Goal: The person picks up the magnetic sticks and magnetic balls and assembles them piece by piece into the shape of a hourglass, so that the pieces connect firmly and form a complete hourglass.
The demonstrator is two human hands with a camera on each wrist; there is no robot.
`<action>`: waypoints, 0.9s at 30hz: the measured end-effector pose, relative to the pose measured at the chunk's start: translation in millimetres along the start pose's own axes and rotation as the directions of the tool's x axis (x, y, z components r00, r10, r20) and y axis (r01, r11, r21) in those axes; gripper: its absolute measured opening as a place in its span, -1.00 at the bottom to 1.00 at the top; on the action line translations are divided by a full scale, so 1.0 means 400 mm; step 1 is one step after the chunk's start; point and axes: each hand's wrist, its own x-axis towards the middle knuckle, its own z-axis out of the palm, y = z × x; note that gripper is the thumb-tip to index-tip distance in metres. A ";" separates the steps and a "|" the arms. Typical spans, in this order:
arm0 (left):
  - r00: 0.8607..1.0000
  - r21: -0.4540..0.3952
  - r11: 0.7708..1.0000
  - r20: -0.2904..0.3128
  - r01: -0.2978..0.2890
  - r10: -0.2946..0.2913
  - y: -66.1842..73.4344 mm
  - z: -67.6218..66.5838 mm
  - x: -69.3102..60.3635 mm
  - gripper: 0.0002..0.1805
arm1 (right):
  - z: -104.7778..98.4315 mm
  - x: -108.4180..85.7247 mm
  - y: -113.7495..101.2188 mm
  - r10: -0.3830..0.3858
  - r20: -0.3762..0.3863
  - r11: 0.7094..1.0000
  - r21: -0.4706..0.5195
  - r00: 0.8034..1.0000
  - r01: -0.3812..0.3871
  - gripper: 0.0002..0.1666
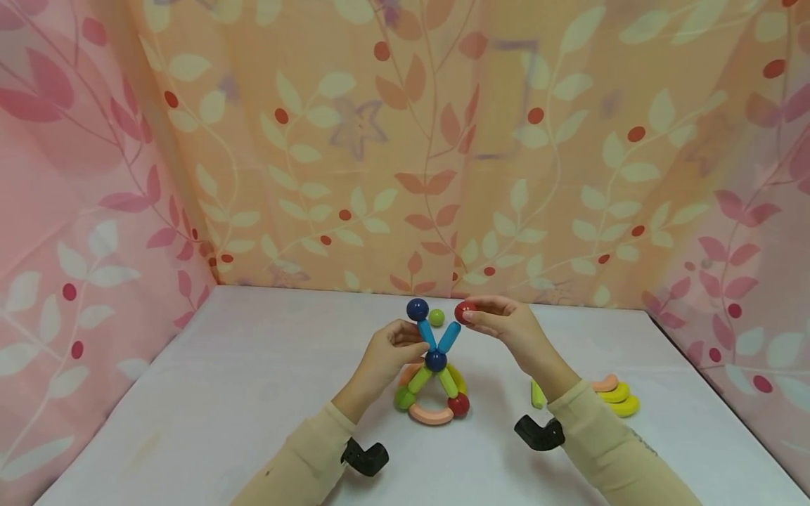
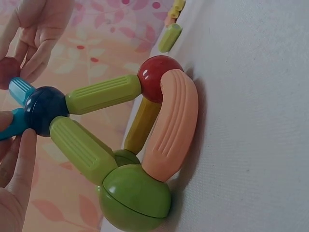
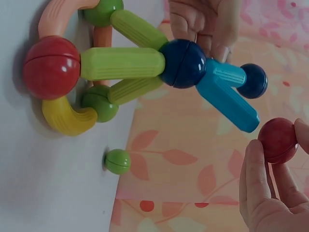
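A toy structure of balls and rods stands on the table, with curved rods around its base and green rods (image 3: 123, 64) rising to a dark blue ball (image 1: 436, 361). Two blue rods fork upward from that ball; the left one (image 1: 427, 336) carries another dark blue ball (image 1: 418, 309). My left hand (image 1: 395, 351) pinches this left blue rod. My right hand (image 1: 512, 330) holds a red ball (image 3: 278, 140) between thumb and fingers, close to the upper end of the right blue rod (image 3: 231, 108). Whether ball and rod touch, I cannot tell.
Behind the structure lies a loose green ball (image 1: 436, 318). A green rod (image 1: 537, 394) is to the right, partly beside my right forearm. Farther right are yellow curved rods (image 1: 623, 406) and a peach one (image 1: 605, 383). Patterned curtains (image 1: 354, 176) enclose the table's back and sides.
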 end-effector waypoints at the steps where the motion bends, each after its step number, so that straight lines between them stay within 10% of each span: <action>1: 1.000 0.003 1.000 -0.003 0.002 -0.002 0.000 0.000 0.000 -0.68 | 0.003 -0.002 -0.001 -0.001 -0.001 1.000 -0.003 1.000 0.001 -0.45; 27: 1.000 0.033 0.999 -0.018 -0.006 0.007 0.004 0.002 -0.006 -0.68 | -0.002 -0.023 -0.002 -0.015 0.044 0.997 -0.077 0.999 0.018 -0.42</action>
